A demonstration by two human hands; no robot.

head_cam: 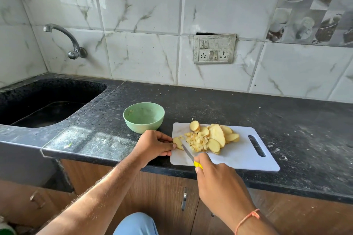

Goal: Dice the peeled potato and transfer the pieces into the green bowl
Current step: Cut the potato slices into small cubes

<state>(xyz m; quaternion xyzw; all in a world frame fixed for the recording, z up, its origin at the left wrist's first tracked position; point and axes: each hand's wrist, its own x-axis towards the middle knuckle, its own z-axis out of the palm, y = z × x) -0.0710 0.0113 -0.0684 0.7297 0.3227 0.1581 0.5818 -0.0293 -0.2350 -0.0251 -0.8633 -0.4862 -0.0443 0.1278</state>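
A white cutting board (240,150) lies at the counter's front edge. On it are several peeled potato slices (217,133) and a heap of small diced pieces (197,142). My left hand (154,144) pinches one potato slice (178,143) at the board's left end. My right hand (217,179) grips a yellow-handled knife (189,153), its blade tip resting right beside that slice. The green bowl (143,117) stands just behind my left hand, left of the board, with a few small bits inside.
A dark sink (44,105) is sunk into the counter at the left, with a metal tap (66,41) on the tiled wall above. A switch plate (214,48) is on the wall behind. Black counter (286,120) stretches to the right of the board.
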